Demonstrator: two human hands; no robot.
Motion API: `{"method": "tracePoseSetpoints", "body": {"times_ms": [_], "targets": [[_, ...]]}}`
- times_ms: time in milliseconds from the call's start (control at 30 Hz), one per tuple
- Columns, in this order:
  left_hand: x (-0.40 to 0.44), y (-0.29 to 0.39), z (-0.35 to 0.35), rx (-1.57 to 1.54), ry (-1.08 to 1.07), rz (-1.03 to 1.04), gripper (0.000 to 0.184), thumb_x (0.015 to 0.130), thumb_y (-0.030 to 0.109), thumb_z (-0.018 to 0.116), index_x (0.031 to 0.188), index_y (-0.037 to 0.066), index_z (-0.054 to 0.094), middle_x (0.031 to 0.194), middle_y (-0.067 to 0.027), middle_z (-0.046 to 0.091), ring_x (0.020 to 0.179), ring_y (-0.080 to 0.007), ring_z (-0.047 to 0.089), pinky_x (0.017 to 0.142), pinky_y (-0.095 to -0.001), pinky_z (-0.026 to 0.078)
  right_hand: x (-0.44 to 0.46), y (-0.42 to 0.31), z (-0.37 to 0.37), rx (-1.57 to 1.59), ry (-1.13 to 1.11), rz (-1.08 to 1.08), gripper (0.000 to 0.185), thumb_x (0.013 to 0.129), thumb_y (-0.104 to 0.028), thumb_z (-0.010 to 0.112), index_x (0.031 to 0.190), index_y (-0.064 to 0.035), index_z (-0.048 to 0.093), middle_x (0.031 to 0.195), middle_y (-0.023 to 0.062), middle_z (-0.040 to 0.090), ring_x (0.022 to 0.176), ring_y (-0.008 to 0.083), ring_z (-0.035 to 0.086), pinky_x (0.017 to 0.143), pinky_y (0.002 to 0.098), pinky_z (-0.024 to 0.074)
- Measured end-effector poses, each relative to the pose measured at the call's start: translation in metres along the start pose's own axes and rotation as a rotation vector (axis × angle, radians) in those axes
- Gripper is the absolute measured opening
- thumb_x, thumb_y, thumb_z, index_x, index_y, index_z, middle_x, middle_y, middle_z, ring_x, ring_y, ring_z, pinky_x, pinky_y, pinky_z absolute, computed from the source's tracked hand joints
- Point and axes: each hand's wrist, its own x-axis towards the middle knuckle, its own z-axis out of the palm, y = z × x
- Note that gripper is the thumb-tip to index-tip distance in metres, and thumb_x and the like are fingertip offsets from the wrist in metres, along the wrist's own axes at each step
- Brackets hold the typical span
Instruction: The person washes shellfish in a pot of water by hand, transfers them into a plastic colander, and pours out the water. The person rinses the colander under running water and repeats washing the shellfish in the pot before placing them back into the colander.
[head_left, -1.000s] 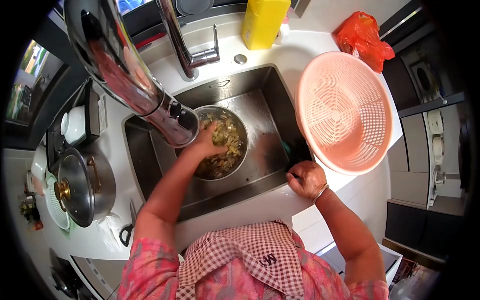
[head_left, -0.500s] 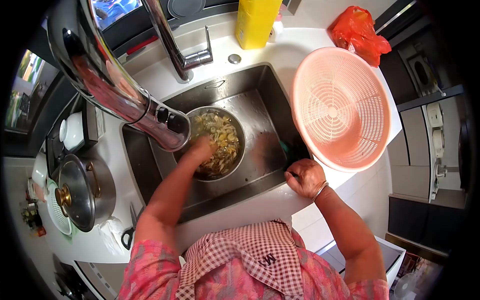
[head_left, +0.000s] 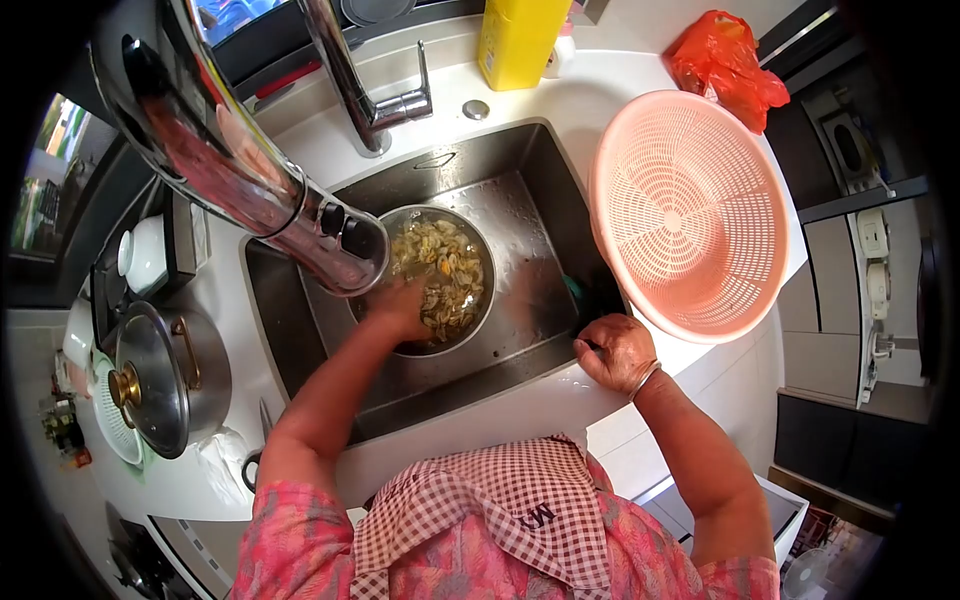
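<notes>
A round metal bowl stands in the steel sink, holding water and many small yellowish-brown pieces that look like shellfish meat. My left hand dips into the bowl's left side, partly under the water, with its fingertips blurred among the pieces. At the sink's front right edge rests my right hand, its fingers curled in a loose fist with nothing visible in them. The chrome faucet head hangs over the bowl's left rim.
A pink colander sits right of the sink, with a red plastic bag behind it. Behind the sink are a yellow container and a second tap. To the left stand a lidded pot, white bowl and scissors.
My left hand has moved within the bowl, and the pieces have shifted in the water. My right hand stays on the sink edge. The view has shifted slightly.
</notes>
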Motion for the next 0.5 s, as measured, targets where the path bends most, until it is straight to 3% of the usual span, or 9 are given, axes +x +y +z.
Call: {"method": "tracePoseSetpoints", "body": {"times_ms": [67, 167, 267, 367, 500], "targets": [[0.029, -0.011, 0.03, 0.013, -0.027, 0.012, 0.077, 0.074, 0.041, 0.081, 0.139, 0.011, 0.053, 0.143, -0.0256, 0.051, 0.134, -0.0403, 0.049, 0.109, -0.0452, 0.043, 0.0, -0.001, -0.001, -0.004, -0.006, 0.009, 0.022, 0.083, -0.028, 0.068, 0.079, -0.007, 0.072, 0.077, 0.0134, 0.068, 0.076, 0.0346, 0.065, 0.07, 0.0438, 0.0525], [0.083, -0.034, 0.081, 0.059, 0.068, 0.092, 0.038, 0.082, 0.008, 0.065, 0.12, 0.003, 0.064, 0.121, -0.0272, 0.065, 0.118, -0.041, 0.061, 0.099, -0.0456, 0.05, 0.0, -0.004, -0.001, -0.003, 0.012, 0.01, 0.021, 0.083, -0.027, 0.068, 0.079, -0.007, 0.072, 0.078, 0.0131, 0.068, 0.075, 0.0343, 0.065, 0.07, 0.0432, 0.0528], [0.072, -0.026, 0.068, -0.528, 0.129, -0.001, 0.031, 0.087, 0.018, 0.064, 0.113, 0.001, 0.068, 0.116, -0.0272, 0.067, 0.108, -0.0416, 0.065, 0.095, -0.0483, 0.051, 0.0, -0.002, -0.003, 0.002, 0.019, 0.012, 0.02, 0.083, -0.026, 0.068, 0.08, -0.007, 0.072, 0.078, 0.0129, 0.068, 0.075, 0.0341, 0.066, 0.069, 0.0429, 0.0529], [0.045, -0.004, 0.027, -0.318, 0.164, -0.074, 0.043, 0.091, 0.036, 0.061, 0.115, 0.001, 0.067, 0.113, -0.027, 0.068, 0.106, -0.0402, 0.067, 0.096, -0.0474, 0.051, 0.0, -0.003, -0.003, 0.012, 0.007, 0.021, 0.02, 0.082, -0.026, 0.068, 0.08, -0.007, 0.072, 0.078, 0.0128, 0.068, 0.075, 0.0341, 0.066, 0.069, 0.0428, 0.0529], [0.014, 0.01, -0.012, -0.154, 0.113, -0.037, 0.06, 0.09, 0.055, 0.059, 0.12, 0.003, 0.067, 0.128, -0.0252, 0.062, 0.12, -0.0387, 0.059, 0.102, -0.048, 0.047, 0.0, -0.002, -0.003, 0.013, 0.007, 0.013, 0.02, 0.082, -0.026, 0.068, 0.08, -0.0069, 0.072, 0.078, 0.0128, 0.068, 0.075, 0.0342, 0.066, 0.069, 0.043, 0.0529]]}}
